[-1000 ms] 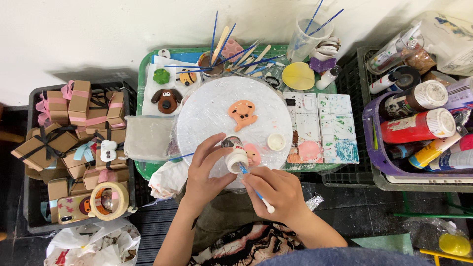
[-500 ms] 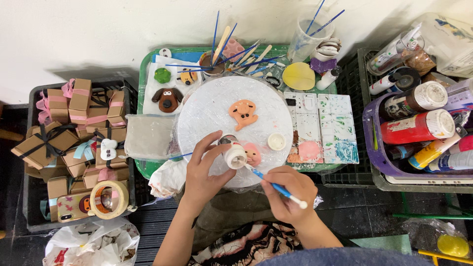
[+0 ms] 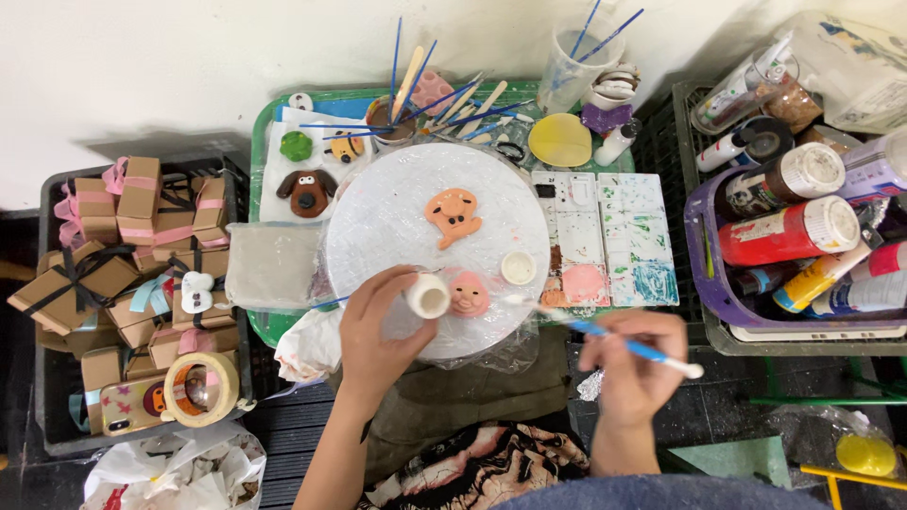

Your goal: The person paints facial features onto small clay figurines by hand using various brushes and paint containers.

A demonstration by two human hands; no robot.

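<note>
The round white turntable wrapped in clear plastic film (image 3: 397, 217) fills the middle of the green plastic tray (image 3: 260, 142) in front of you. To its right lies the white rectangular paint palette smeared with pink and teal (image 3: 614, 236), and further right the purple plastic basket (image 3: 704, 283) holds paint bottles lying on their sides. On your left, the black crate of brown cardboard gift boxes tied with ribbon (image 3: 123, 246) sits well apart from your work.

Your left hand (image 3: 378, 331) rests over the near edge of the turntable, its fingers curled firmly around a small white paint pot (image 3: 428, 296), which tips its open mouth toward you. Your right hand (image 3: 638, 364) hovers off the tray's near right corner, fingers pinched closed on a thin blue-handled paintbrush (image 3: 614, 338); its tip points left toward the turntable's right edge.

Just beside the pot lies a small pink clay face (image 3: 468, 294), and farther up the disc an orange clay animal figure (image 3: 453, 214). A little white round cup (image 3: 519, 267) stands near the rim.
</note>
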